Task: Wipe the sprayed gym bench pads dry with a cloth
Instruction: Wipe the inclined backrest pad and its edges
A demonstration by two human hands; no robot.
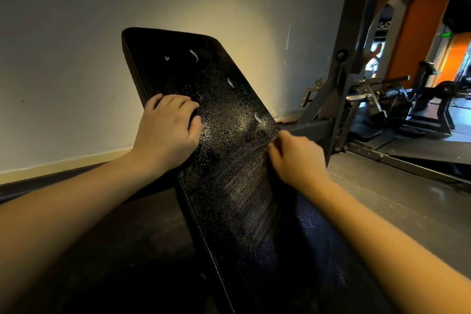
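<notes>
Black grained vinyl fills the near view: the bench pad (pixel 229 160) tilts up and away from the person. Its lower end is in shadow, with fine droplets near the right edge. Further up, pale wipe streaks cross the middle.

The left hand (pixel 165 132) rests at the pad's left edge, fingers curled round a dark wad. This is probably the cloth (pixel 193 112), though it is hard to tell apart from the black upholstery. The right hand (pixel 298 158) sits at the right edge with its fingers curled. It is blurred, and I cannot tell whether it grips anything.

Beyond both hands the upper pad carries bright wet blobs (pixel 230 82) and a speckled sheen, so that part looks undried.

The pad should feel firm yet cushioned, and slick while wet. It looks fixed to its frame, so bracing on an edge suits it. The cloth, soft and light, is best bunched in the palm.

Behind stand a pale wall (pixel 76 58), a grey steel upright (pixel 356 33) and, farther off, gym machines (pixel 420 99).
</notes>
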